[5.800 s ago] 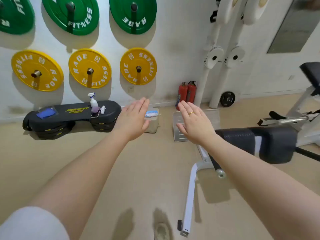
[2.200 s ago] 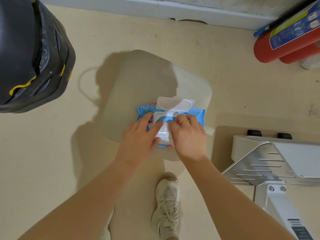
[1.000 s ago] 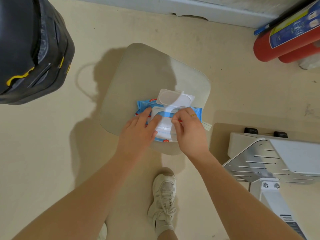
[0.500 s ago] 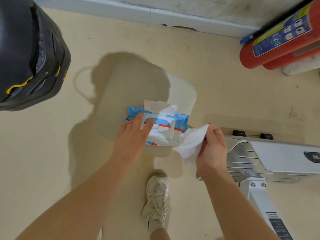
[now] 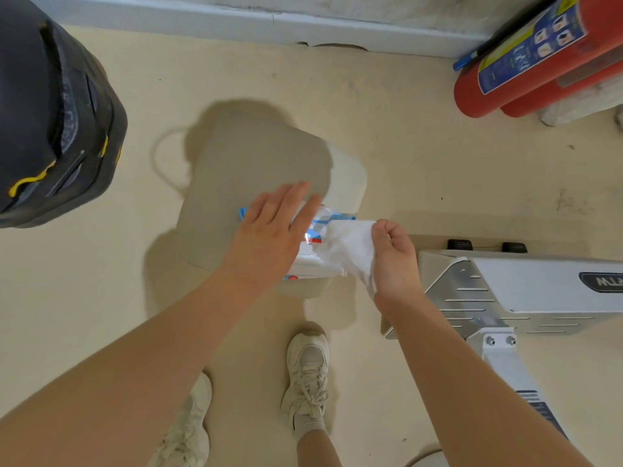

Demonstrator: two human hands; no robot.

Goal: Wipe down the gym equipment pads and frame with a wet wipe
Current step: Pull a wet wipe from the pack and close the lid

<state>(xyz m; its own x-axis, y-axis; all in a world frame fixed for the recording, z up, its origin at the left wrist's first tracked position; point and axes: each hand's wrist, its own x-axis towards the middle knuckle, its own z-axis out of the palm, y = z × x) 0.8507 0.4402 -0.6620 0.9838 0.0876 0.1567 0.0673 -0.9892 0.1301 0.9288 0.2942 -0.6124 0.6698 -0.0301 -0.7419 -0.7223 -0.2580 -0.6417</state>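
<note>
A blue and white pack of wet wipes [image 5: 317, 230] lies on a low beige stool [image 5: 256, 156]. My left hand [image 5: 273, 230] lies flat over the pack with straight fingers and hides most of it, lid included. My right hand [image 5: 392, 261] pinches a crumpled white wet wipe [image 5: 347, 251] just to the right of the pack, clear of it. The white metal frame and footplate of the gym machine [image 5: 505, 291] stands at the right, next to my right hand.
A black stepper platform [image 5: 50, 112] fills the upper left. Two red fire extinguishers [image 5: 539, 62] lie by the wall skirting at the upper right. My two feet in pale trainers [image 5: 308, 375] stand on the beige floor below the stool.
The right hand drew one wipe out of the pack and off to the right. The left hand moved from holding the pack's edge to lying flat over its lid.
</note>
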